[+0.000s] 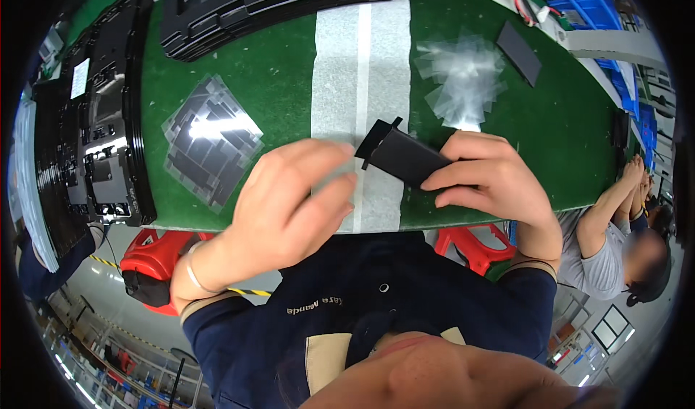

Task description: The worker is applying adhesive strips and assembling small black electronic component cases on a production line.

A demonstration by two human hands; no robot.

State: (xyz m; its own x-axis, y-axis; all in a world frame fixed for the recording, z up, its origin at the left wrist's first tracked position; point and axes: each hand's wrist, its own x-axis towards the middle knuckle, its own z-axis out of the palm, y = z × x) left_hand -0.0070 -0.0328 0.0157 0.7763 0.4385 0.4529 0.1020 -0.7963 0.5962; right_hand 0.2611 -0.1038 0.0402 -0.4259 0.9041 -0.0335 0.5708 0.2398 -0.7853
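Observation:
My right hand (492, 174) is closed on one end of a flat black rectangular pack (409, 155), fingers above and thumb below. The pack is held at a slant over the white strip on the bench. A black band with short ends sticking out crosses its other end. My left hand (293, 195) is just left of that end, its fingers curved, apart and slightly blurred. Nothing shows clearly between them. To the left, a pile of clear film sheets (210, 141) with dark patches lies on the green bench. Another scattered pile of clear films (467, 76) lies beyond my right hand.
A flat dark plate (519, 53) lies at the far right. Stacked black plastic trays (282, 7) stand at the back, with more black trays (108, 134) along the left. Red stools (474, 246) are below the near edge. At right sits another person (601, 246).

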